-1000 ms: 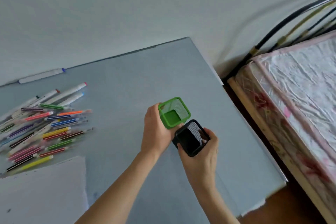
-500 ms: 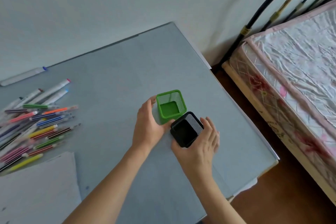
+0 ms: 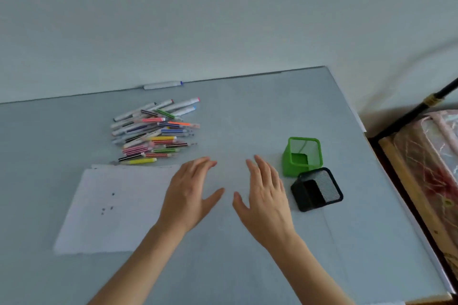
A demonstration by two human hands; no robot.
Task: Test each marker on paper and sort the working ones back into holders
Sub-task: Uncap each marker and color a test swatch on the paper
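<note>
A green mesh holder (image 3: 302, 155) and a black mesh holder (image 3: 317, 189) stand upright and empty on the grey table, touching at a corner. My right hand (image 3: 265, 195) hovers open just left of the black holder. My left hand (image 3: 189, 193) is open too, beside the right edge of a white paper sheet (image 3: 116, 208) that bears a few small dark dots. A pile of several coloured markers (image 3: 155, 131) lies beyond the paper. One white marker (image 3: 163, 84) lies alone by the wall.
The grey table (image 3: 260, 111) meets a pale wall at the back. Its right edge drops off beside a bed (image 3: 431, 168) with a black metal frame bar (image 3: 418, 109).
Both hands have let go of the two holders, which now stand on the table, and have moved left toward the paper. The camera has swung left.
</note>
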